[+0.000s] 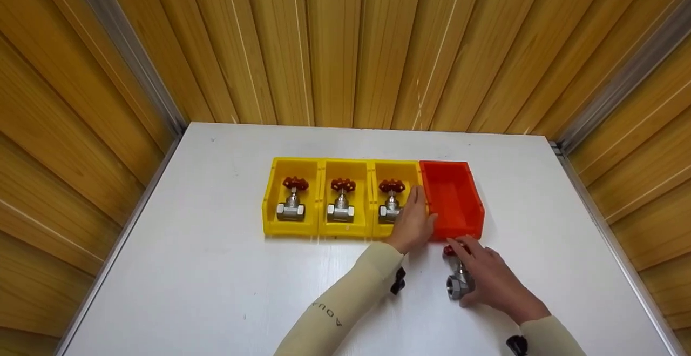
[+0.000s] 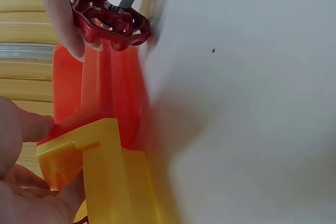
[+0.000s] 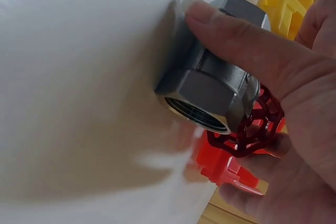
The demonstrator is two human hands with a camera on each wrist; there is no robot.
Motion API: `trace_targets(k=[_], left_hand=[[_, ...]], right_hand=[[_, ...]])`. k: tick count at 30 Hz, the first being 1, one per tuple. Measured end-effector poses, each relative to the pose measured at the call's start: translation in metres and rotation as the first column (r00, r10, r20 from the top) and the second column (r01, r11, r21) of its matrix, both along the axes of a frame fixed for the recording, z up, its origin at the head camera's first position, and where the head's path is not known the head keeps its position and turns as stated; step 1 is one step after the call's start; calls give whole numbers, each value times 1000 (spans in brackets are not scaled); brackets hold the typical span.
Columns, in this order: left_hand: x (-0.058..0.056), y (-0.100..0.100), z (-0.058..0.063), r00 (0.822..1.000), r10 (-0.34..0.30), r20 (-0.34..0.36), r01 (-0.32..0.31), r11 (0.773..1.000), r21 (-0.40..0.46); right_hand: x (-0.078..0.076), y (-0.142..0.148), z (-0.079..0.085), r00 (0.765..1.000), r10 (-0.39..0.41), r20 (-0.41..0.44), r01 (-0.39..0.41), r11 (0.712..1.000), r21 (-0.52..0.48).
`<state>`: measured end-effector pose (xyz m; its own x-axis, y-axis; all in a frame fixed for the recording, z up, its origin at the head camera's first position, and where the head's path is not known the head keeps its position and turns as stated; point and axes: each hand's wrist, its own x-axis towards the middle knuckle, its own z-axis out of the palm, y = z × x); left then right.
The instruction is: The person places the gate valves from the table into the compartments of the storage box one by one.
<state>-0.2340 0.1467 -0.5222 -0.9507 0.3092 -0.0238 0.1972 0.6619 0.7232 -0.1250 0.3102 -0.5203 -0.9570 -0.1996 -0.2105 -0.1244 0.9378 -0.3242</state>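
Observation:
My right hand holds a metal gate valve with a red handwheel, just in front of the red bin. In the right wrist view the thumb lies along the valve's body, its threaded opening showing, with the fingers beyond the handwheel. My left hand pinches the adjoining walls of the red bin and the rightmost yellow bin, thumb on the red side, fingers in the yellow. Partly behind that hand, another valve stands in this yellow bin. No valve shows inside the red bin.
Two more yellow bins continue the row leftward, each bearing a red-wheeled valve. The row stands on a white table. Wood-patterned panels enclose the back and both sides, with metal posts at the corners.

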Motion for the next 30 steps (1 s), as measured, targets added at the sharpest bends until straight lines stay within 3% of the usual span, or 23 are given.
trace_targets(k=[15, 22, 30], left_hand=[[0, 1, -1, 999, -8, 38, 8, 1000, 16], [0, 2, -3, 999, -19, -45, 17, 999, -45], [0, 1, -4, 998, -22, -58, 20, 999, -31]], right_hand=[[2, 0, -6, 988, 94, -125, -86, 994, 67], [1, 0, -7, 976, 140, -167, -121, 986, 117], [0, -3, -6, 979, 134, -151, -118, 987, 109]])
